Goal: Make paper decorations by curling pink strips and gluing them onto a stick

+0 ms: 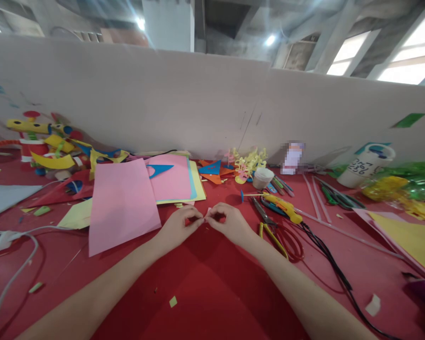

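My left hand [180,223] and my right hand [231,224] meet above the red table, fingertips pinched and almost touching. A small pink piece [208,211] shows between them, mostly hidden by the fingers. Beside my left hand lies a pink sheet [123,205], overlapping a stack of pink, blue and yellow sheets [173,177]. Close to my right hand are scissors with yellow handles [274,238], partly over a red-handled pair [295,245]. A yellow glue gun [283,208] with a black cord rests just behind them.
A white tub [263,178] stands beside pale yellow cut-out shapes [251,160]. Colourful foam models [38,137] crowd the back left. Clear glue sticks [317,200], a white cup [363,165] and yellow sheets [411,241] lie to the right. A white cable [33,245] crosses the left side.
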`<state>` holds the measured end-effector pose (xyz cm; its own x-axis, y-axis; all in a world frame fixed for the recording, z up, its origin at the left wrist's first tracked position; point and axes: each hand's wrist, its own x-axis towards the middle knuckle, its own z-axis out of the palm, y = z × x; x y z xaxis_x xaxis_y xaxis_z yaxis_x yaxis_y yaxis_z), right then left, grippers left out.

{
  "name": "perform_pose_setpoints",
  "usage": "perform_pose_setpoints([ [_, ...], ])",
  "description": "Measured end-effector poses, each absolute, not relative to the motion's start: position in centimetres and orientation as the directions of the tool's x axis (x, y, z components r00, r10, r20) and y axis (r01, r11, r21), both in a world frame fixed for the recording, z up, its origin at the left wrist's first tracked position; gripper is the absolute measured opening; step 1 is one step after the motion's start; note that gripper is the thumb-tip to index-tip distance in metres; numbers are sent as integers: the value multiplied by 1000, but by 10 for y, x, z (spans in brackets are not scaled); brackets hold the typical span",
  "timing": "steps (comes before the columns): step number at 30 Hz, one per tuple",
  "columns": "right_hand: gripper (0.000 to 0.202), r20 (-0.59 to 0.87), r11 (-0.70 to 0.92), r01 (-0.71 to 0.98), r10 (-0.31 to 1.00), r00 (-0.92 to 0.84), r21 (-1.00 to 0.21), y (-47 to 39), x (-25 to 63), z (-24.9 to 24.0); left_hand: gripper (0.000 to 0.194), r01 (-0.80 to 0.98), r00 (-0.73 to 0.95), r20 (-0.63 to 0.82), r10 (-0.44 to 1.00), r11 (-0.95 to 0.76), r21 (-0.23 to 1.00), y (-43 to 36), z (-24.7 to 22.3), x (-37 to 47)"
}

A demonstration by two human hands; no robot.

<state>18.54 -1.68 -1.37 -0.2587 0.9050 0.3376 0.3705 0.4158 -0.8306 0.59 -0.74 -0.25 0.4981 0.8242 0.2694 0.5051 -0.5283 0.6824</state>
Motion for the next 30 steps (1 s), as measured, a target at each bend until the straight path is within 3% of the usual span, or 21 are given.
perform_pose_setpoints([
  [5, 13, 103, 141, 109, 949, -299, -984, -15, 184, -10, 19, 432, 415, 160, 896, -349, 832, -5, 3, 4],
  [15, 28, -8, -70, -202, 956, -293, -977, -15, 181, -13, 24, 235, 453, 68, 889, -193, 953, -5, 1, 6],
  [25, 21, 93, 51, -151, 954, -284, -987, -12, 180, -21, 22, 194, 374, 0, 928, -79, 978, -8, 3, 8],
  [30, 15, 369, 405, 125, 898, -239, -906, -16, 181, -17, 24, 69, 283, -56, 957, 38, 997, -6, -3, 8],
])
